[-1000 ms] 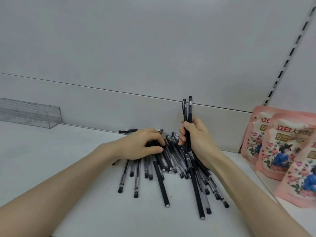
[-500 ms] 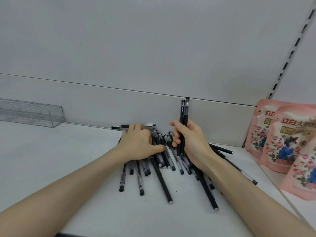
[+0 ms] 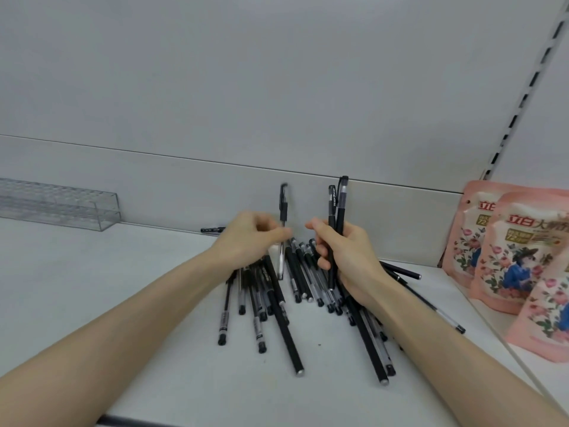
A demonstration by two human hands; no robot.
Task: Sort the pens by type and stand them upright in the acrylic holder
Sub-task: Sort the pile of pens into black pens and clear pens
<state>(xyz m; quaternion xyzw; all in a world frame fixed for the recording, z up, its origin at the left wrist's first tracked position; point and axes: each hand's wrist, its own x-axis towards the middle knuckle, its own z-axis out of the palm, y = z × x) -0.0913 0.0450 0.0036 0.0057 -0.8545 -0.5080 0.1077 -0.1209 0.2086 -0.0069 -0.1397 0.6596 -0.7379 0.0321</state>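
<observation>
"Which hand has what?"

"The left hand (image 3: 252, 238) pinches one pen (image 3: 282, 208). It's blurred, but the barrel looks clear, and it stands upright with the cap at twelve o'clock. The right hand (image 3: 348, 257) is curled round two black pens (image 3: 335, 211), also upright, so all three long axes run parallel, just beside each other."

"And the rest?"

"The pile of pens (image 3: 284, 322) lies on the shelf (image 3: 123, 288) under both hands, mostly pointing six to twelve."

"The holder?"

"The acrylic holder (image 3: 61, 204) sits against the back wall, about ten o'clock from the left hand and well apart. I see nothing in it. The left hand is nearer. The right would have to cross over the pile, I'd say."
</observation>
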